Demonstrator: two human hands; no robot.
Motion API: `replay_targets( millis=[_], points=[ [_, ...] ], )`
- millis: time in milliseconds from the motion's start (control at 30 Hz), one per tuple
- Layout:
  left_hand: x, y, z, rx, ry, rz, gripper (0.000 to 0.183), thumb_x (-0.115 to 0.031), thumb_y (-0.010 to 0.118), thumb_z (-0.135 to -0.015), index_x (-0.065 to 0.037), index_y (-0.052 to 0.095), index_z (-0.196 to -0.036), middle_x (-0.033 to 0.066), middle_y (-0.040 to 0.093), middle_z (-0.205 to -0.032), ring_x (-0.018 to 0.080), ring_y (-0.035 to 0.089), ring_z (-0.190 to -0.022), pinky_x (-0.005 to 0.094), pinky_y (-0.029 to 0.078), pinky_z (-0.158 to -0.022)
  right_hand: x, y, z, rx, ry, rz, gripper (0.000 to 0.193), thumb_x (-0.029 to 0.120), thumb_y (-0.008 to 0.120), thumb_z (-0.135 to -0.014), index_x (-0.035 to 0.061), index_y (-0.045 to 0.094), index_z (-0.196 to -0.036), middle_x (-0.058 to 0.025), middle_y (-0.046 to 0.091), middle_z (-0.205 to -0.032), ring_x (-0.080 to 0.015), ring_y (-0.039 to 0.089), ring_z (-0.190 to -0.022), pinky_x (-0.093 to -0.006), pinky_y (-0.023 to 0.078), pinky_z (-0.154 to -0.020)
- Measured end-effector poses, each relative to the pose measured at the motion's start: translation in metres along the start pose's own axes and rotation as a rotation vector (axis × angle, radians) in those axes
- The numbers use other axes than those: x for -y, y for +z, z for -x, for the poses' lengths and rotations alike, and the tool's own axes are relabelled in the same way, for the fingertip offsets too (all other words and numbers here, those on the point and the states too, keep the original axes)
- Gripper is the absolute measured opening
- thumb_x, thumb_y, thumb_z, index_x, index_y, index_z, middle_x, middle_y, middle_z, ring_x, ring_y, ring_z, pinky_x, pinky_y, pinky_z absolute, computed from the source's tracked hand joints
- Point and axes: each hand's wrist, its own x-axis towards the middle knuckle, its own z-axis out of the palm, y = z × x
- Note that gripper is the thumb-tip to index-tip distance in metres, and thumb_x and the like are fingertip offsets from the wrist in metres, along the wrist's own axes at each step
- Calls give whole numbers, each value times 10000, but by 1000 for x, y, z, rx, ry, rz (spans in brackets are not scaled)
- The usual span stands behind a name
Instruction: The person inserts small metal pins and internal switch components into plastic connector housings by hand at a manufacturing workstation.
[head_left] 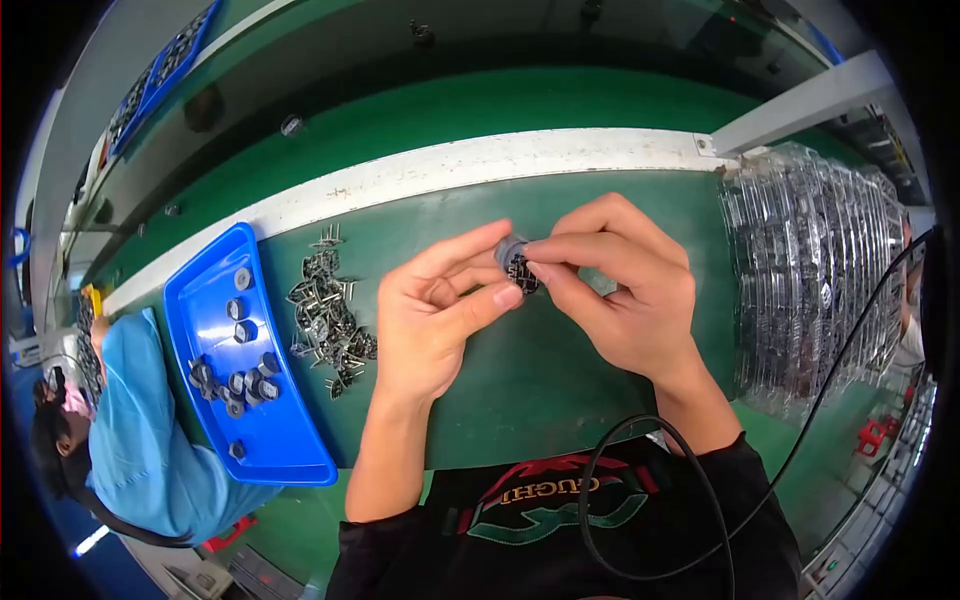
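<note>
Between my hands, above the green mat, is a small round grey-and-black part [516,262] with an open side showing dark inner pieces. My left hand [425,315] grips its rim between thumb and fingers. From the other side, my right hand [635,285] pinches at its edge with thumb and forefinger; whether a smaller piece sits in that pinch is hidden. Left of my left hand lies a loose pile of small metal parts with pins [328,318]. Beyond it, a blue tray [328,468] holds several similar round dark parts [238,384].
Stacked clear plastic trays [815,280] stand at the right. A white rail [450,165] runs along the far edge, with a green belt [420,105] carrying a few parts behind it. A black cable [715,500] loops before me. A person in blue [150,420] sits at the left.
</note>
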Motion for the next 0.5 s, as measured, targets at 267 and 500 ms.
replay_targets(
  millis=[267, 500],
  points=[
    [11, 0, 1, 107, 197, 34, 478, 154, 738, -759, 88, 618, -1216, 176, 685, -1077, 231, 696, -974, 311, 608, -823, 1, -11, 1, -55, -171, 53, 258, -117, 735, -687, -5, 722, -919, -83, 620, -829, -170, 607, -649, -266, 479, -511],
    [9, -2, 8, 55, 221, -17, 482, 188, 737, -734, 100, 626, -1195, 152, 657, -1036, 236, 688, -984, 316, 621, -837, 4, 1, 4, -54, -280, 134, 288, -78, 747, -620, 7, 700, -891, -77, 611, -807, -189, 599, -638, -271, 471, -489]
  ],
)
